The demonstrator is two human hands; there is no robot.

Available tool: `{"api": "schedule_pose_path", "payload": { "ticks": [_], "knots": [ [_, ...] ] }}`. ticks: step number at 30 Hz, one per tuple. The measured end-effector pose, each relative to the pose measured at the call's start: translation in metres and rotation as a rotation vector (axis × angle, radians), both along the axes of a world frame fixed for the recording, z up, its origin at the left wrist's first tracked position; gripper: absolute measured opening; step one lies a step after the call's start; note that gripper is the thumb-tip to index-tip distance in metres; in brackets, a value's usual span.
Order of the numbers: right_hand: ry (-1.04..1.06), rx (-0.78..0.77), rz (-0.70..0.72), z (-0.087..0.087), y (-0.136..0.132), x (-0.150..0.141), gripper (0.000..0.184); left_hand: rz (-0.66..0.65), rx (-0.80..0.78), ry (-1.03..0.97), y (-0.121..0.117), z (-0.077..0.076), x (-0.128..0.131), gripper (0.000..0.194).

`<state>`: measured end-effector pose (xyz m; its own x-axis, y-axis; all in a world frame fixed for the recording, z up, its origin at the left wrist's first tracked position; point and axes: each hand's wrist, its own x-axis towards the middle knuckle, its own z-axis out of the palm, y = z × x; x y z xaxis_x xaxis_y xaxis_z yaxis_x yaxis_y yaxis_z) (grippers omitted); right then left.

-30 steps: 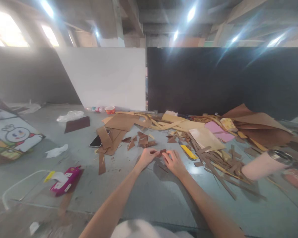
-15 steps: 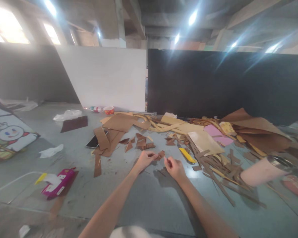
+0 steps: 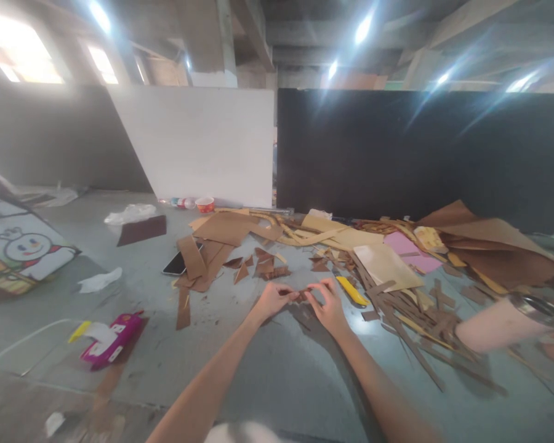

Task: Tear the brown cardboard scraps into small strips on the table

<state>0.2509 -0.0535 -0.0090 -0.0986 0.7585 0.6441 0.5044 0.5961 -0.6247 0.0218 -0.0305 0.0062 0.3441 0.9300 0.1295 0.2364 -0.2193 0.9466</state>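
Note:
Between my two hands is a small brown paper piece [image 3: 301,296], held just above the grey table. My left hand [image 3: 276,298] pinches its left end between thumb and fingers. At the other end, my right hand [image 3: 327,303] grips it with thumb and index finger, the other fingers curled. Fingertips cover much of the piece, so its exact shape is hidden. Just beyond my left hand lie a pleated brown paper strip [image 3: 277,272] and several cut brown paper triangles [image 3: 241,272]. A yellow utility knife [image 3: 351,291] rests to the right of my right hand.
Brown paper strips [image 3: 410,326] pile up at the right, near a pink tumbler [image 3: 493,324] lying tilted. On the left are a phone [image 3: 174,264] partly under brown paper and a purple tissue pack [image 3: 108,344]. White [image 3: 203,141] and black boards [image 3: 397,154] stand behind.
My right hand has moved in to the left and taken hold of the paper piece, which my left hand alone was holding before. The whole view has shifted slightly.

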Motion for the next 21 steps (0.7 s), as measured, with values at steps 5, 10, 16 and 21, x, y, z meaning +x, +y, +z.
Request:
{"api": "schedule_pose_path", "payload": {
  "ticks": [5, 10, 16, 21],
  "knots": [
    [0.074, -0.056, 0.067, 0.001, 0.002, 0.002, 0.025, -0.009, 0.048, 0.04, 0.001, -0.002, 0.0, 0.037],
    [0.062, -0.205, 0.191, -0.001, 0.003, 0.0, 0.024, -0.001, 0.068, 0.068, 0.003, -0.004, 0.001, 0.04],
    [0.047, -0.29, 0.105, -0.01, 0.005, 0.002, 0.033, -0.026, 0.079, 0.045, 0.0, -0.003, 0.004, 0.038],
    [0.041, -0.354, 0.117, -0.009, 0.003, 0.001, 0.036, -0.029, 0.071, 0.042, -0.001, -0.004, 0.006, 0.035]
  ]
}}
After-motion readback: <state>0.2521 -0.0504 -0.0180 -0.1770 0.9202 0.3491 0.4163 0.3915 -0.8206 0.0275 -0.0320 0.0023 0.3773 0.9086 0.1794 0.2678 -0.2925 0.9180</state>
